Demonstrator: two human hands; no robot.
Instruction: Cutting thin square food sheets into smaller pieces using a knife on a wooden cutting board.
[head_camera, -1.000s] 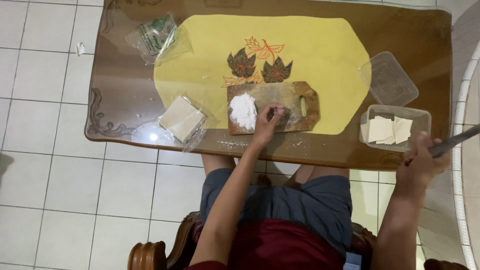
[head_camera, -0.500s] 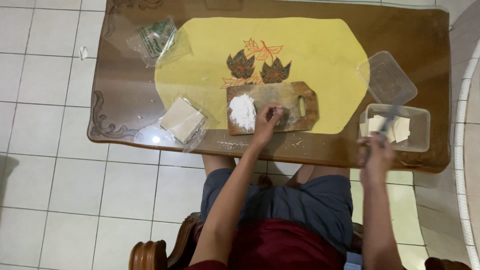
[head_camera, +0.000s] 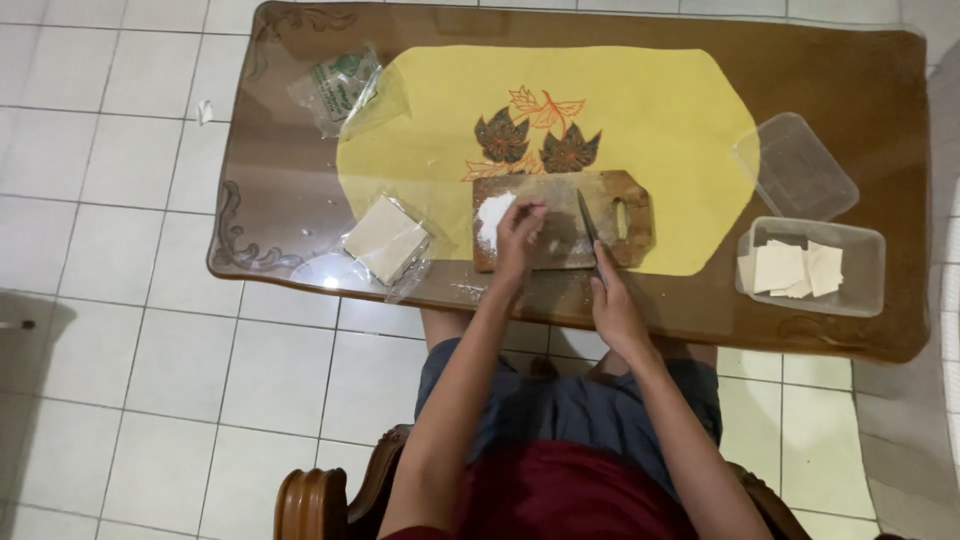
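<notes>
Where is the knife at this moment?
In the head view, the knife is in the right hand, its blade lying over the wooden cutting board at table centre, just right of the left hand and the white pile.

A clear tub (head_camera: 860, 262) of pale squares sits near the desk's right edge, its lid (head_camera: 797, 167) just behind; a green-printed bag (head_camera: 335, 88) lies at the far left corner.
</notes>
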